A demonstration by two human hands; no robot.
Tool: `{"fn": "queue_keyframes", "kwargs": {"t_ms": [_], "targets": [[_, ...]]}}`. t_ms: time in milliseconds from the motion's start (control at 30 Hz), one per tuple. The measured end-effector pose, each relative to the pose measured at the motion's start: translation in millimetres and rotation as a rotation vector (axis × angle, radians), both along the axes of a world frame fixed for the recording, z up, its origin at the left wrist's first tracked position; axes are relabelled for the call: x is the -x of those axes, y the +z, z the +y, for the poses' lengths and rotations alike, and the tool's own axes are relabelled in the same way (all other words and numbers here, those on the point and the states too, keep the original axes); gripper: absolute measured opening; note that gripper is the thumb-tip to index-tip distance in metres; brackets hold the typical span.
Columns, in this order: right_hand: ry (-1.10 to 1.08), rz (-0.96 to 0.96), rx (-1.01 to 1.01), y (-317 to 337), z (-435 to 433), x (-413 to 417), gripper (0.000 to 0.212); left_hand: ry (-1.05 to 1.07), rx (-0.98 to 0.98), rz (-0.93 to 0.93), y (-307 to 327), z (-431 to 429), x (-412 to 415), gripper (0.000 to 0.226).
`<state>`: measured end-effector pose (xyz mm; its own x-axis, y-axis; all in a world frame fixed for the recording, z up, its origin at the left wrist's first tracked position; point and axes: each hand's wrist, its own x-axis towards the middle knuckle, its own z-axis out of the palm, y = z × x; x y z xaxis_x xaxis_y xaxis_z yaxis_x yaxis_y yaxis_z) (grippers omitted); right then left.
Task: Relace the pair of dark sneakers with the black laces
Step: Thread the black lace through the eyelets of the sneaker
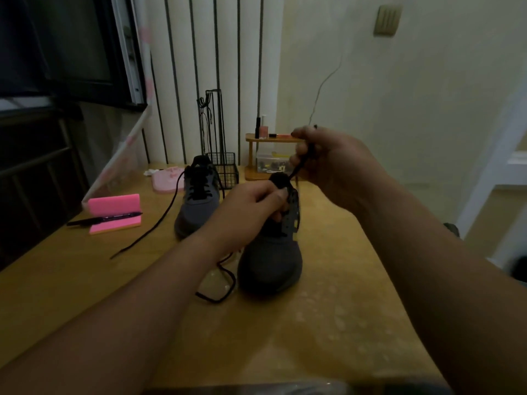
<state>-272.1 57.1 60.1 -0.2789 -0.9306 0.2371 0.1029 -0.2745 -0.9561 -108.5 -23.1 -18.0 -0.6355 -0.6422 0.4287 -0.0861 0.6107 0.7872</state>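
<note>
Forearms enter from 6 o'clock over the wooden table (356, 309). Near sneaker (271, 266) at table centre, toe toward the person. Left hand (251, 203): fingers curled on its tongue and eyelet edge. Right hand (328, 163), at 1 o'clock of the shoe: fingers closed round the black lace (295, 171), drawn up taut. Second sneaker (196, 206) at 10 o'clock, laced, one end trailing toward 8 o'clock.

Dim room, wooden table (342, 280), cream wall (427, 81), dark window (57, 38)
</note>
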Motion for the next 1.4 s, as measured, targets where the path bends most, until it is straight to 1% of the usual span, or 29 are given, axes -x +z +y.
{"fn": "queue_keyframes", "kwargs": {"t_ms": [100, 167, 267, 333, 400, 433, 467, 500, 533, 600, 633, 700, 767, 867, 900, 933, 1000, 1033, 1100, 1167, 1200, 1300, 1400], "targets": [[-0.131, -0.135, -0.033, 2.0, 1.8, 12.8, 0.024, 0.037, -0.025, -0.060, -4.9, -4.8, -15.3, 0.037], [-0.166, -0.245, -0.057, -8.2, 1.0, 17.4, 0.020, 0.053, -0.007, -0.147, -11.3, -6.3, -22.0, 0.037], [-0.222, -0.411, -0.027, -22.0, -1.3, 17.5, 0.021, 0.063, 0.067, -0.262, -21.3, -11.1, -23.6, 0.034], [-0.246, -0.431, -0.007, -23.1, -2.1, 15.8, 0.020, 0.065, 0.135, -0.311, -26.8, -14.1, -22.2, 0.037], [-0.223, -0.351, -0.013, -20.7, -1.8, 11.7, 0.018, 0.098, 0.229, -0.306, -28.4, -13.5, -20.0, 0.037], [-0.189, -0.278, -0.025, -19.2, -1.6, 9.0, 0.019, 0.110, 0.249, -0.261, -25.2, -9.9, -17.8, 0.035], [-0.148, -0.187, -0.039, -18.0, -1.0, 5.4, 0.021, 0.113, 0.227, -0.192, -20.4, -5.3, -14.5, 0.032], [-0.109, -0.090, -0.049, -16.7, -0.6, 1.5, 0.023, 0.091, 0.150, -0.109, -13.2, 0.0, -9.6, 0.029], [-0.082, 0.002, -0.047, -15.8, -0.5, -1.8, 0.026, 0.040, 0.044, -0.038, -4.1, 5.5, -3.9, 0.033], [-0.085, 0.136, -0.023, -14.2, -1.3, -7.2, 0.028, -0.061, -0.167, 0.059, 16.3, 15.8, 7.6, 0.048], [-0.102, 0.175, -0.013, -12.3, -1.4, -9.2, 0.027, -0.087, -0.243, 0.095, 24.0, 18.6, 12.1, 0.049], [-0.105, 0.210, 0.004, -7.5, 0.0, -12.8, 0.027, -0.106, -0.318, 0.177, 34.9, 23.2, 16.2, 0.040], [-0.075, 0.251, 0.030, -2.4, 3.0, -13.4, 0.026, -0.138, -0.320, 0.228, 41.3, 26.9, 17.4, 0.034], [-0.052, 0.292, 0.063, 3.2, 5.4, -9.2, 0.024, -0.152, -0.278, 0.238, 46.9, 29.4, 16.3, 0.031], [-0.053, 0.272, 0.071, 4.0, 5.1, -7.7, 0.024, -0.139, -0.251, 0.235, 48.1, 29.6, 15.2, 0.031], [-0.050, 0.208, 0.075, 4.8, 4.5, -7.2, 0.025, -0.124, -0.209, 0.222, 48.2, 28.6, 14.3, 0.032], [-0.013, -0.039, 0.032, 7.9, 1.8, -7.7, 0.027, -0.108, -0.119, 0.157, 46.6, 28.6, 10.3, 0.032], [-0.004, -0.155, -0.016, 9.6, -0.7, -7.5, 0.028, -0.114, -0.089, 0.095, 43.9, 28.7, 7.5, 0.031], [-0.028, -0.279, -0.115, 12.7, -5.8, -4.4, 0.030, -0.143, -0.036, -0.108, 34.1, 27.9, -0.4, 0.031], [-0.078, -0.305, -0.186, 10.4, -10.6, 2.0, 0.030, -0.155, 0.004, -0.303, 22.0, 25.7, -8.2, 0.038], [-0.101, -0.298, -0.219, 6.7, -12.2, 4.1, 0.029, -0.150, 0.005, -0.363, 16.1, 22.3, -11.7, 0.041], [-0.161, -0.290, -0.268, -7.5, -15.5, 7.1, 0.023, -0.168, -0.007, -0.500, 8.6, 13.8, -20.1, 0.040], [-0.210, -0.319, -0.270, -12.0, -22.0, 5.5, 0.030, -0.185, 0.032, -0.603, 8.2, 10.9, -24.4, 0.037]]}}
